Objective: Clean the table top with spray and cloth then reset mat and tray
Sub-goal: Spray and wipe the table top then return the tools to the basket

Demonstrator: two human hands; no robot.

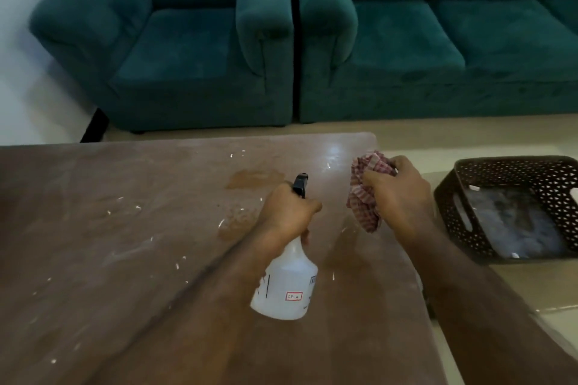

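My left hand (pixel 286 212) grips the neck of a white spray bottle (pixel 286 286) with a black nozzle, held tilted above the brown table top (pixel 125 244), nozzle pointing away from me. My right hand (pixel 395 194) is closed on a bunched red-and-white checked cloth (pixel 364 197), held near the table's far right corner. Wet patches (pixel 253 178) and small white specks lie on the wood in front of the nozzle. A dark perforated tray (pixel 453 197) sits on the floor to the right of the table. No mat is in view.
A teal armchair (pixel 175 50) and a teal sofa (pixel 438 50) stand beyond the table's far edge, across a strip of pale floor. The tray holds something greyish and blurred. The table's right edge runs just under my right forearm.
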